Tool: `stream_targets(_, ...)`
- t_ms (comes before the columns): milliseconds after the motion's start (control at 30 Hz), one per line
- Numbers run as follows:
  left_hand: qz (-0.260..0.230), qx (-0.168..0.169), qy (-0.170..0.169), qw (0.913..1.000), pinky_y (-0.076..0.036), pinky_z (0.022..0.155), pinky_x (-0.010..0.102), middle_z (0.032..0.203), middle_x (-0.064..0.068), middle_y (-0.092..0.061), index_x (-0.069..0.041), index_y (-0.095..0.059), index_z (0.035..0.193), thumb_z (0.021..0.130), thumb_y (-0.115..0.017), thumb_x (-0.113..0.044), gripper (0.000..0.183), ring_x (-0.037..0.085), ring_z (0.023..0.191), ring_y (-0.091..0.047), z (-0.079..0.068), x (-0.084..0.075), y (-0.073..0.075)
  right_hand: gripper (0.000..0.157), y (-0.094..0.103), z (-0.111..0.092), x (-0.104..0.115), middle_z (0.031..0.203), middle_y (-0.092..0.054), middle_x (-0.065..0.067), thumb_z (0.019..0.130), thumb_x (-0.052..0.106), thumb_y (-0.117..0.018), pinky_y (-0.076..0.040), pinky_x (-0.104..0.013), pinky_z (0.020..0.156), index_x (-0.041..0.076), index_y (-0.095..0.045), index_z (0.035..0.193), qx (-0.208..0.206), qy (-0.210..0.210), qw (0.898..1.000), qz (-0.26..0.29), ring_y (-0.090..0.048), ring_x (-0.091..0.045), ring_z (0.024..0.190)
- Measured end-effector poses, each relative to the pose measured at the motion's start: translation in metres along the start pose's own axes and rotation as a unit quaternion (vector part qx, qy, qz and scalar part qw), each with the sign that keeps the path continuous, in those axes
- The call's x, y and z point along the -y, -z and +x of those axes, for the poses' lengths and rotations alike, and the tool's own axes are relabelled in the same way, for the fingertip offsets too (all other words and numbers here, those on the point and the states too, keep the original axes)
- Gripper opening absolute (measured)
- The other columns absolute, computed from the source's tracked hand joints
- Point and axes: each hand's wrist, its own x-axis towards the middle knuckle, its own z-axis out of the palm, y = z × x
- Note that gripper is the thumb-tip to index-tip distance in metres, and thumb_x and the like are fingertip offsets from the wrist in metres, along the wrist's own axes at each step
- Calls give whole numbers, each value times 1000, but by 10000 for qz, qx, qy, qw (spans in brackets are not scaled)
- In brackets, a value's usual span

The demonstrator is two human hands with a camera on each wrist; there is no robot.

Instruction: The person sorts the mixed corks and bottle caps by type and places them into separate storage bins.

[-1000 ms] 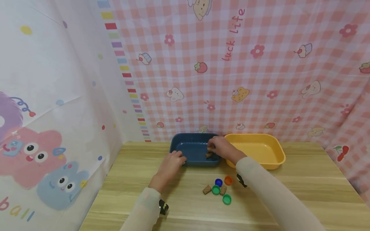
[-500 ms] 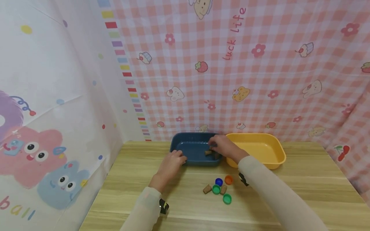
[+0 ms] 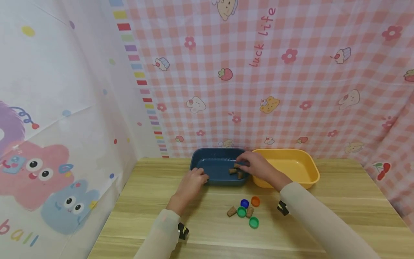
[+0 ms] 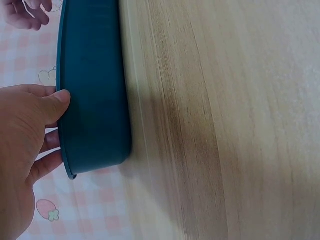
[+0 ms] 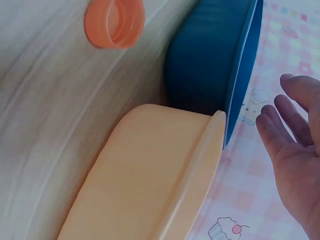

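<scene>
My left hand (image 3: 192,183) holds the near left rim of a dark blue tray (image 3: 213,168); in the left wrist view the thumb (image 4: 61,97) lies on the rim's outer side, with fingers behind it. Over the tray's right end hovers my right hand (image 3: 260,167). The right wrist view shows its fingers (image 5: 272,131) spread apart and holding nothing. Three corks lie at the right end inside the tray, among them one cork (image 3: 232,171) lying on its side and another cork (image 3: 240,175) by the near wall.
A yellow tray (image 3: 312,180) stands right beside the blue one. In front, on the wooden table (image 3: 155,172), lie two corks (image 3: 231,211), a blue cap (image 3: 244,203), an orange cap (image 3: 255,201) and two green caps (image 3: 253,222). A checked cloth (image 3: 207,90) hangs behind.
My right hand has let go of a cork inside the blue tray and drawn slightly right, its fingers spreading. Three corks now show there. My left hand stays on the rim.
</scene>
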Motion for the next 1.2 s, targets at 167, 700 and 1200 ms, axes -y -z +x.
stream_targets(167,-40,-32,-8,10000,-52,67,31,83,1,-62,-16,-81,93,91,-77,-14,5,19,74,-58,0,-1,2,29,3,-13,7,112,-75,-7,92,13,-79,-52,-32,73,7,-74,119,-153,340,9993,-74,-55,-16,77)
stream_targets(700,-16,-39,-36,10000,-52,66,32,83,2,-62,-15,-81,93,91,-77,-13,5,20,73,-58,-1,-1,2,35,0,-66,18,131,-69,-4,90,20,-82,-55,-45,99,17,-72,123,-173,685,9974,121,-67,-23,116)
stream_targets(1200,-9,-37,-38,10000,-52,68,32,83,2,-63,-15,-81,94,90,-79,-14,4,20,74,-59,0,-1,2,33,-29,-112,5,136,-66,-8,90,13,-80,-50,-54,105,13,-72,122,0,279,9994,186,-62,-31,125)
